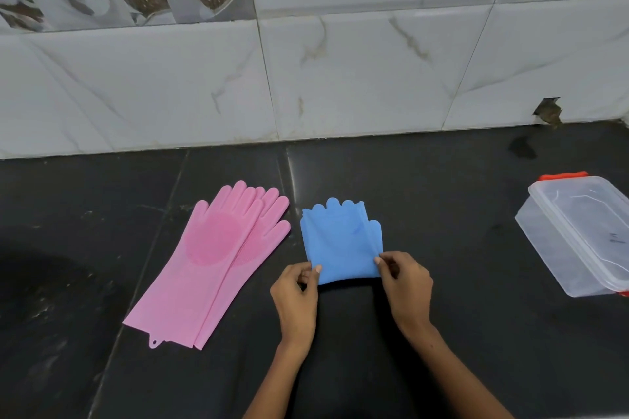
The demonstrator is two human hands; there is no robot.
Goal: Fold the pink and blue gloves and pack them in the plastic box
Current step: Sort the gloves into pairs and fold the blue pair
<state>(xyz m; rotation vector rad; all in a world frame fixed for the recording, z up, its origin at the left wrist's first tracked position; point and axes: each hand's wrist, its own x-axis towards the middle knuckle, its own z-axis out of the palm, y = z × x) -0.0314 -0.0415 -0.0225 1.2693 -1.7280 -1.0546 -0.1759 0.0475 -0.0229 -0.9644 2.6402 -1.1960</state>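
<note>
The blue gloves [342,241] lie folded over on the black counter, fingertips pointing to the wall. My left hand [297,292] pinches the near left corner of the fold and my right hand [405,286] pinches the near right corner. The pink gloves [211,265] lie flat and unfolded to the left, one stacked on the other, cuffs toward me. A clear plastic box [578,235] with its lid on and red clips stands at the right edge of the counter.
The black stone counter [459,197] meets a white marble-tiled wall [340,78] at the back. A dark sink basin [41,282] sits at the far left. A chipped hole [548,110] shows in the wall tile at right.
</note>
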